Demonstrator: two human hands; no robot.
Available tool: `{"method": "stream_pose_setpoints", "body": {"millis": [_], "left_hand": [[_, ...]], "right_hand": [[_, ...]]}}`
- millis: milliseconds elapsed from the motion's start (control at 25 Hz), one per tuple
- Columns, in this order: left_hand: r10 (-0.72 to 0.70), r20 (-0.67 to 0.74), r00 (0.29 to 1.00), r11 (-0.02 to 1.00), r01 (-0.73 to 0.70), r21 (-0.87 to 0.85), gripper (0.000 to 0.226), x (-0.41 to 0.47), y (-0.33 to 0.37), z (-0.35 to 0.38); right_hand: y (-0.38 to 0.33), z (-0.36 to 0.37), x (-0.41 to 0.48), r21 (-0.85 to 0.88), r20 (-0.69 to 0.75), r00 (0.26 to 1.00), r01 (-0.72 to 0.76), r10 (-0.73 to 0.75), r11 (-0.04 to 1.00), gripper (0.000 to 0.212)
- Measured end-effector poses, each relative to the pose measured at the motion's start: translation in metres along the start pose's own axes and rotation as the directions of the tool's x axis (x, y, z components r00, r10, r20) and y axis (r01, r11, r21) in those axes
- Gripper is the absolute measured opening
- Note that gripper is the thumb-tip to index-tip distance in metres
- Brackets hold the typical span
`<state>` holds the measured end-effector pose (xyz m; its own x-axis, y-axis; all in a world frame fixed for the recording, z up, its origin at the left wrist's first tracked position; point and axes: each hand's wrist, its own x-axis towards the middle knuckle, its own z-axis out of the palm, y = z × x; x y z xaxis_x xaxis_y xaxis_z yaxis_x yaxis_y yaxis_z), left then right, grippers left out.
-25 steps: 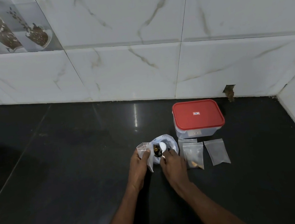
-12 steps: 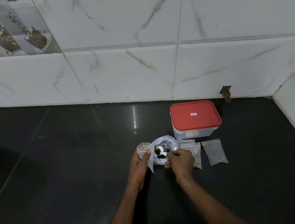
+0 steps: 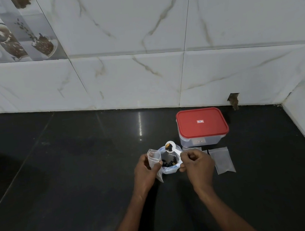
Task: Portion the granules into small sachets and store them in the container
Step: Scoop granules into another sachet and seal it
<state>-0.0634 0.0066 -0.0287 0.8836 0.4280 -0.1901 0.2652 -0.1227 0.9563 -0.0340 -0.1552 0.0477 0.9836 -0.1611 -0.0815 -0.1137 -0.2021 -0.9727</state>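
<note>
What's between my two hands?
In the head view, the open clear plastic bag of dark granules sits between the left hand, holding a small clear sachet, and the right hand, holding a white spoon.

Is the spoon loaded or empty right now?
Loaded: the white spoon in the right hand carries dark granules in its bowl, above the bag.

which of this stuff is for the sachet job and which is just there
For the job: sachet in left hand, spoon in right hand, granule bag, spare sachets, red-lidded container.
Just there: picture tile, hole in the wall.
</note>
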Motion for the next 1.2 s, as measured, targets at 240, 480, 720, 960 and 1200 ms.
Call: {"method": "stream_pose_setpoints", "body": {"millis": [240, 480, 720, 960, 1200], "left_hand": [[0.046, -0.002, 0.999, 0.992, -0.045, 0.115, 0.031, 0.002, -0.001, 0.006], [0.032, 0.001, 0.999, 0.997, -0.032, 0.069, 0.031, -0.001, 0.001, 0.007], [0.015, -0.024, 1.000, 1.000, -0.014, 0.026, 0.030, -0.004, 0.003, 0.009], [-0.024, -0.026, 0.999, 0.990, 0.020, -0.138, 0.023, -0.005, -0.004, -0.001], [-0.034, 0.025, 0.999, 0.970, 0.039, -0.241, 0.027, -0.010, 0.005, 0.002]], "right_hand": [[0.020, 0.004, -0.015, -0.414, 0.279, 0.674, 0.727, -0.684, 0.547, 0.009], [0.048, -0.001, -0.017, -0.497, 0.434, 0.425, 0.848, -0.794, 0.183, 0.018], [0.046, -0.002, -0.006, -0.450, 0.252, 0.645, 0.738, -0.721, 0.503, 0.008], [0.068, 0.014, 0.014, -0.629, 0.281, 0.872, 0.482, -0.400, 0.610, 0.012], [0.071, 0.035, 0.004, -0.631, 0.429, 0.806, 0.590, -0.407, 0.504, 0.011]]}}
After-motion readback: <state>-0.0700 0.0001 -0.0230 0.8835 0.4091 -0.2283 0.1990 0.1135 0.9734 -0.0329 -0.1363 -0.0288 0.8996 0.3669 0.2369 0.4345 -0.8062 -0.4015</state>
